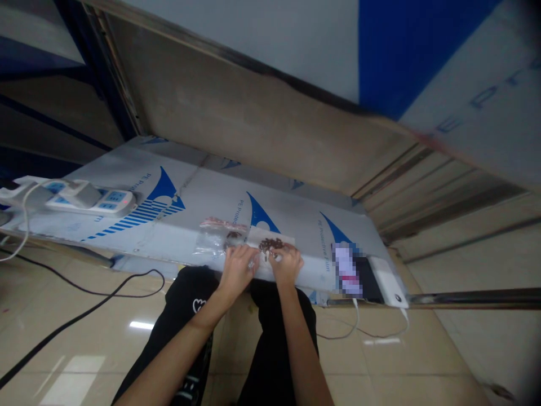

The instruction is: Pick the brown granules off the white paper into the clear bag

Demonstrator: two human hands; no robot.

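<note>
A heap of small dark brown pieces [269, 245] lies on a white sheet [288, 235] near the front edge of the film-covered shelf. My right hand [288, 264] is at the heap's near right side, its thumb and fingers pinched together over the pieces. Just left of it, my left hand [237, 269] has its fingers curled closed, with something small and pale at the fingertips. What either hand grips is too small to tell. A clear plastic bag [209, 239] with a reddish top edge and some dark contents lies beyond and left of my left hand.
A white power strip [120, 202] with plugged-in adapters sits at the shelf's left end. On the right are a phone [347, 270] with a blurred screen and a white power bank [387, 282], with cables hanging down. An upper panel [274, 34] overhangs the shelf.
</note>
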